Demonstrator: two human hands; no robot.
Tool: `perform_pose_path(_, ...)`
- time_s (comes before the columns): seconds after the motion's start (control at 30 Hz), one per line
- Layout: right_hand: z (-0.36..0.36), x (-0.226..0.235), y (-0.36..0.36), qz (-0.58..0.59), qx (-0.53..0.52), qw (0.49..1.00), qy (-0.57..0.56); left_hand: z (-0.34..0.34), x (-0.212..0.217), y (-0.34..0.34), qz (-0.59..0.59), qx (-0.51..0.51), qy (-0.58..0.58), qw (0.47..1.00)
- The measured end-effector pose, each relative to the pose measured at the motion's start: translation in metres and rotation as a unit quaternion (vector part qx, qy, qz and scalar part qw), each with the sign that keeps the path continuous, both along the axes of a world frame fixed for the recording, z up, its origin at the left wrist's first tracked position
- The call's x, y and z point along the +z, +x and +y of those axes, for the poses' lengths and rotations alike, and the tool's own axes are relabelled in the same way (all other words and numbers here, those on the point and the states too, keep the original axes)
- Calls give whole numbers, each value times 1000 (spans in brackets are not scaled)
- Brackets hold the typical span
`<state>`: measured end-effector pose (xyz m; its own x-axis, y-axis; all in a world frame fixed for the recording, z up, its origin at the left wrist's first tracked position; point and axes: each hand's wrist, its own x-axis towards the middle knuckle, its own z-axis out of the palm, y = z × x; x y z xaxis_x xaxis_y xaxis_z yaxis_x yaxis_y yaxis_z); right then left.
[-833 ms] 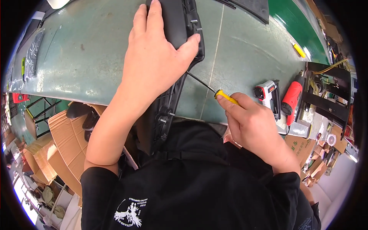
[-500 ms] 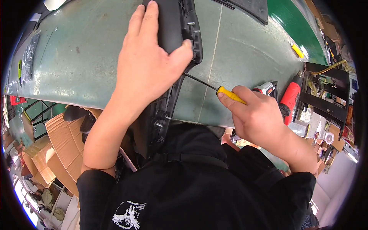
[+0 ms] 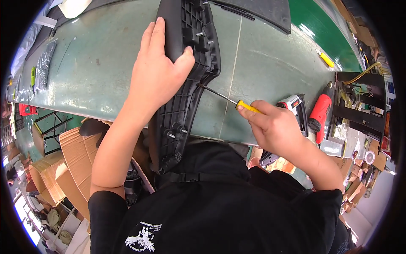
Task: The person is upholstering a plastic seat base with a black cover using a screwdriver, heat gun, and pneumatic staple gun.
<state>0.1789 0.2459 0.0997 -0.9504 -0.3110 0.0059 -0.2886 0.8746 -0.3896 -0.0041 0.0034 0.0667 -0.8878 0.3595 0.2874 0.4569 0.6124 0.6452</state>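
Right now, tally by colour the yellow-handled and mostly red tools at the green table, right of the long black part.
Yellow-handled: 2 (screwdriver in the right hand; loose tool near the far edge)
Mostly red: 1 (gun-shaped tool)
Total: 3

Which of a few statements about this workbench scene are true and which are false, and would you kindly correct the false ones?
1. The right hand holds a yellow-handled tool. True.
2. The left hand holds a hammer. False: the left hand rests on the black ribbed part.
3. Metal studs stick out of the black ribbed part. True.
4. The red heat gun lies to the left of the black ribbed part. False: the red heat gun lies to its right.
5. The tool's shaft points toward the black ribbed part. True.
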Motion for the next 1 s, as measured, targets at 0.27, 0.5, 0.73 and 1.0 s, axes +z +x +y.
perform_pose_path(0.27,0,5,-9,-33,-11,999,14,7,4,5,3,0,-28,1000)
perform_pose_path(0.5,24,-35,-5,187,130,948,221,-8,-1,-11,-43,-14,24,999)
perform_pose_path(0.73,40,-43,-9,60,59,996,18,-13,1,-14,-62,4,30,998)
perform_pose_path(1.0,28,-43,-12,-117,-65,954,-270,-6,0,-9,-35,6,15,999)
